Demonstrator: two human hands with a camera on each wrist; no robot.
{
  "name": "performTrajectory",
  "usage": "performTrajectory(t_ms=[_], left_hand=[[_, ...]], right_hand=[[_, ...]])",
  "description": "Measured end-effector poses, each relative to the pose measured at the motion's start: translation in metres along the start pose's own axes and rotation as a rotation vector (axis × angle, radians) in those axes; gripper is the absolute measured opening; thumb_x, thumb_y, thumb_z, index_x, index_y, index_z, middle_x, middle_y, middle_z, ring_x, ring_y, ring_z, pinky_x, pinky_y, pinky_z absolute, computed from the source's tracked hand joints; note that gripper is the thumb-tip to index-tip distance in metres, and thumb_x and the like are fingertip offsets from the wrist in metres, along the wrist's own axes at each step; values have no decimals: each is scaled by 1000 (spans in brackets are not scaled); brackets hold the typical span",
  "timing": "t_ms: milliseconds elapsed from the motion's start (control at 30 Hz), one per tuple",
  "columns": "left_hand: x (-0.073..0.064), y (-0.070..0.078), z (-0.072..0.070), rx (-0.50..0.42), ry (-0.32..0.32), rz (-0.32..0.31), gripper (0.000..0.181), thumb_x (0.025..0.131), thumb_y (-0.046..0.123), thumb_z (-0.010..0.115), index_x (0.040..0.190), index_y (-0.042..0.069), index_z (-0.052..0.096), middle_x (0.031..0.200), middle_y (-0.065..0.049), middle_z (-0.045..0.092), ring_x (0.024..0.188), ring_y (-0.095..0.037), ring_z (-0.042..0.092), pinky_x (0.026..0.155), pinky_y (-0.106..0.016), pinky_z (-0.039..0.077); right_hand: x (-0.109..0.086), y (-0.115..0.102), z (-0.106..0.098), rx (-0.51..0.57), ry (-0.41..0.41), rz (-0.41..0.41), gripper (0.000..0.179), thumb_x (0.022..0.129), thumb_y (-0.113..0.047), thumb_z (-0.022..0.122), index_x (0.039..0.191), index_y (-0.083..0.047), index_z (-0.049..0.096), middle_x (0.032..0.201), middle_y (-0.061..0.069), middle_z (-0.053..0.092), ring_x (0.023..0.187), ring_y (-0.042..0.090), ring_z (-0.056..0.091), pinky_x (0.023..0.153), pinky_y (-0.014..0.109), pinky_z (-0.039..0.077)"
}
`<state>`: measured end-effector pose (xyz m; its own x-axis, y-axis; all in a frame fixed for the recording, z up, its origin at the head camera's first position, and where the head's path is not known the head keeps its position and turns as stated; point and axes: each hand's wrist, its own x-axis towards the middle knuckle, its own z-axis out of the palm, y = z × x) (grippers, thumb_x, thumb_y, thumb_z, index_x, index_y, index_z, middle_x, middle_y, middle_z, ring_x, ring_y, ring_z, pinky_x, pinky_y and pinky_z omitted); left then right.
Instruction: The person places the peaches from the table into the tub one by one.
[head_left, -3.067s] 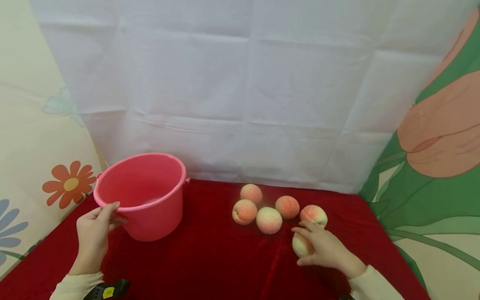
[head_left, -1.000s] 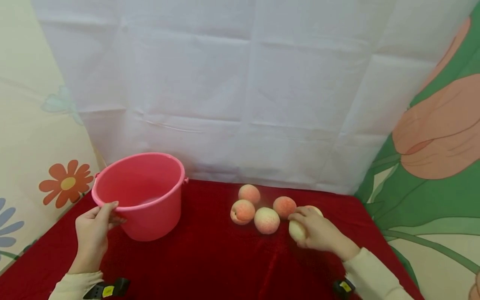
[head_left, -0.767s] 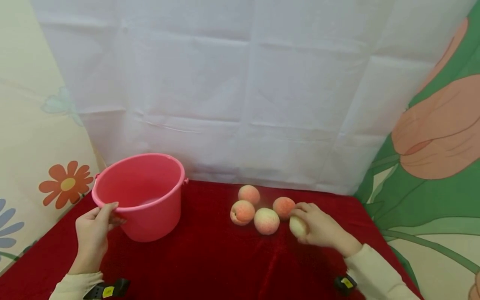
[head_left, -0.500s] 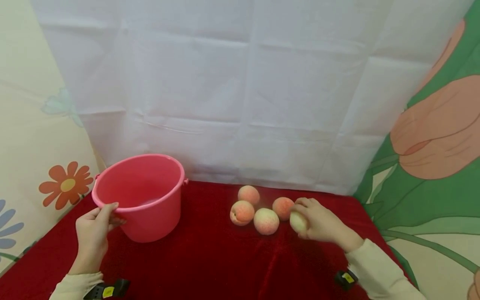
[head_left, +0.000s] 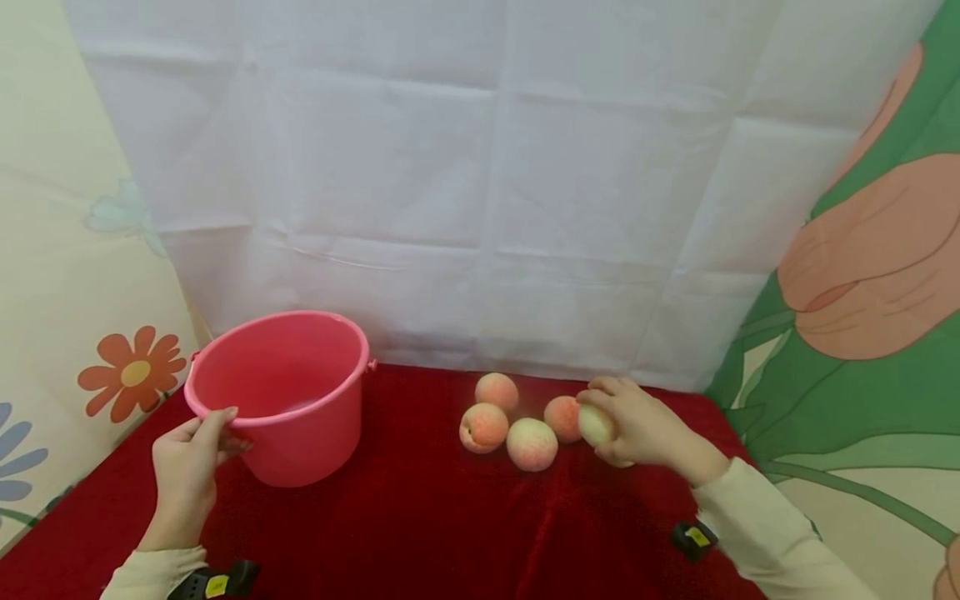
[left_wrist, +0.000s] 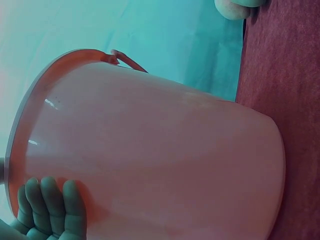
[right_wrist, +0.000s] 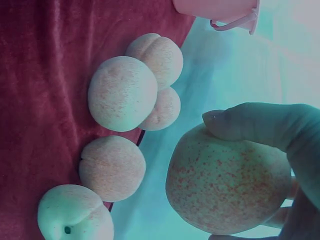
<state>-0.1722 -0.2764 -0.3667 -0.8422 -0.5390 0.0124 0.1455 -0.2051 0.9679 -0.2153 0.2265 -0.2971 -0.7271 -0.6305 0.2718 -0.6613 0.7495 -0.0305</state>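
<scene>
My left hand (head_left: 187, 467) pinches the near rim of a pink bucket (head_left: 307, 442), thumb over the edge and fingers against the outer wall, as the left wrist view also shows. The bucket stands upright on the cloth. In my right hand (head_left: 645, 425) is a pale, red-speckled peach (right_wrist: 225, 185), gripped between thumb and fingers and raised above the cloth. Other peaches lie to its left: a pale one (head_left: 532, 444), an orange one (head_left: 483, 427) and one behind it (head_left: 497, 392). A reddish peach (head_left: 562, 418) is partly covered by the held one. Another peach (right_wrist: 75, 212) is mostly hidden under the right hand in the head view.
Dark red cloth (head_left: 420, 525) covers the table. A white sheet (head_left: 480, 183) hangs along its back edge. Printed flower panels (head_left: 862, 333) stand at both sides. The bucket's handle (right_wrist: 235, 22) hangs down along its far side.
My right hand has closed round the peach at the right end of the group and lifted it up and slightly left. The left hand still grips the bucket rim.
</scene>
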Motion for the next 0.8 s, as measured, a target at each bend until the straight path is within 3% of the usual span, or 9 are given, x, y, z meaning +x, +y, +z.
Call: performTrajectory(t_ms=[67, 167, 300, 400, 533, 700, 800], left_hand=[[6, -7, -5, 14, -8, 12, 17, 85, 22, 64, 74, 13, 73, 59, -1, 65, 51, -13, 62, 54, -22, 53], [32, -36, -22, 16, -32, 49, 21, 83, 26, 67, 84, 6, 73, 64, -4, 67, 54, -17, 64, 55, -26, 54], [61, -66, -41, 14, -46, 54, 28, 80, 30, 70, 92, 5, 72, 68, -3, 68, 57, -17, 66, 56, -29, 54], [56, -59, -39, -12, -67, 47, 22, 83, 26, 67, 90, 5, 72, 67, -4, 68, 55, -18, 65, 55, -27, 54], [45, -48, -31, -7, -39, 33, 21, 83, 23, 67, 87, 3, 72, 65, -6, 67, 54, -19, 64, 54, -28, 54], [66, -71, -41, 34, 11, 48, 32, 77, 32, 72, 91, 3, 71, 67, -5, 68, 55, -18, 65, 57, -31, 54], [62, -67, -39, 19, -4, 53, 30, 79, 31, 71, 91, 4, 71, 67, -5, 68, 55, -19, 65, 56, -31, 54]], right_hand=[[1, -1, -2, -5, 2, -2, 57, 55, -16, 78, 108, -4, 61, 109, 14, 54, 98, 31, 50, 65, 37, 47], [3, -2, -4, -7, 7, -9, 57, 55, -16, 78, 108, -5, 61, 109, 14, 54, 98, 32, 50, 67, 38, 47], [9, -3, -5, -5, 7, -22, 55, 55, -16, 78, 107, -6, 62, 109, 13, 54, 97, 31, 50, 67, 38, 47], [15, -5, -5, -1, 0, -31, 54, 56, -16, 78, 106, -7, 61, 109, 12, 54, 93, 29, 51, 64, 36, 47], [24, -7, -6, 1, -3, -48, 52, 58, -16, 77, 107, -7, 61, 108, 11, 54, 90, 27, 51, 62, 33, 46], [32, -11, -8, -1, 0, -70, 54, 59, -16, 77, 110, -6, 61, 107, 12, 55, 91, 27, 51, 64, 34, 45], [35, -13, -9, 0, -4, -66, 56, 59, -16, 77, 112, -6, 60, 108, 12, 54, 91, 27, 50, 64, 33, 45]])
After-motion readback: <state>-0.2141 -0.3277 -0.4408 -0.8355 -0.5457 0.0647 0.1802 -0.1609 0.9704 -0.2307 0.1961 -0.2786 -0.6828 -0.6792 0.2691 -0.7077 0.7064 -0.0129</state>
